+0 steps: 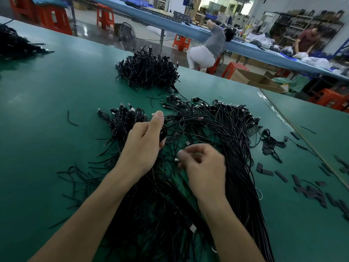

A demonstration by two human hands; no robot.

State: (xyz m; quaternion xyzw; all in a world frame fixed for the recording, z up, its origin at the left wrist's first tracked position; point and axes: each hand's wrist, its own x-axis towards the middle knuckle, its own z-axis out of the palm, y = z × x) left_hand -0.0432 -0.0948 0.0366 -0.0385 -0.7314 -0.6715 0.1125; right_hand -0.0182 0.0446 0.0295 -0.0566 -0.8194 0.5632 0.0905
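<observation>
The left hand (143, 140) gripped a small cable coil (164, 131) at its fingertips, over loose cables (236, 148) on the green bench (56, 91). Just right of it the right hand (204, 167), blurred, curled its fingers beside a plug (176, 159); whether it held the plug could not be told.

Even, fairly dim indoor light; the brightest glare comes through windows at the top centre. The right hand (204, 167) is motion-blurred. Wide-angle distortion bends the table (56, 95) edges; the background is soft.

Orange stool (105, 16), cardboard box (253, 79), fan (127, 35)
</observation>
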